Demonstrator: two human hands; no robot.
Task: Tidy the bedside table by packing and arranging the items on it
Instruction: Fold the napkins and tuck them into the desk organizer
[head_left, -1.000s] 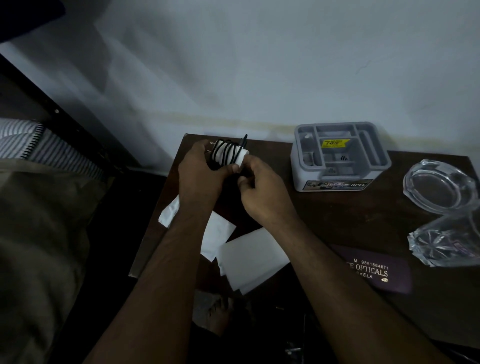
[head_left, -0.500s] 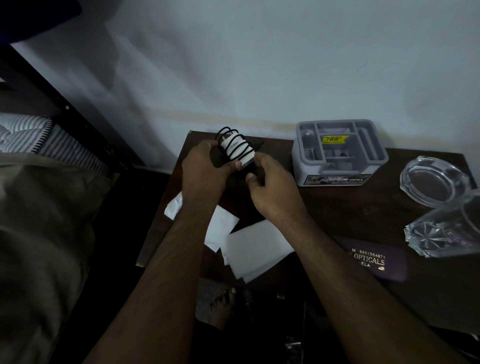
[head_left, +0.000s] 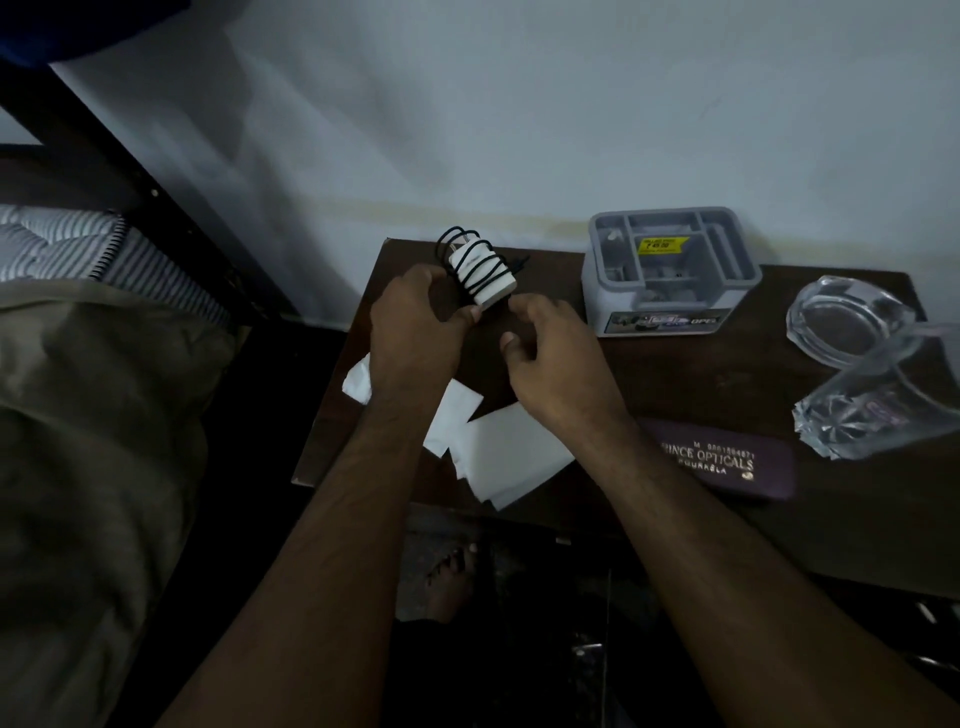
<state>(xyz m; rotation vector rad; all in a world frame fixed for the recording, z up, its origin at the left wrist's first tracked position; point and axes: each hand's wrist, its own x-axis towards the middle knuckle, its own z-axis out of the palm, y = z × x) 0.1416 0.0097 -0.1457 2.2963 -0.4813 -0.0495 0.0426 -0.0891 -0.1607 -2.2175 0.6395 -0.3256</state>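
Note:
A white charger (head_left: 483, 273) with a black cable coiled several times around it is held over the far left corner of the dark wooden bedside table (head_left: 675, 374). My left hand (head_left: 415, 322) grips its lower end between thumb and fingers. My right hand (head_left: 556, 358) hovers just right of the charger, fingers curled and apart, holding nothing. White papers (head_left: 498, 447) lie loose under my forearms. A grey compartment organizer (head_left: 670, 270) stands at the back. A purple spectacle case (head_left: 727, 462) lies at the front right.
A clear glass ashtray (head_left: 847, 322) and a tipped-over clear glass (head_left: 883, 400) sit at the table's right end. A bed with a striped mattress (head_left: 78, 249) and an olive blanket (head_left: 93, 441) is at the left. A bare foot (head_left: 452, 577) shows below the table's front edge.
My right hand has let go of the cable and drawn back a little from the charger. My left hand has tilted the wrapped charger up and to the right.

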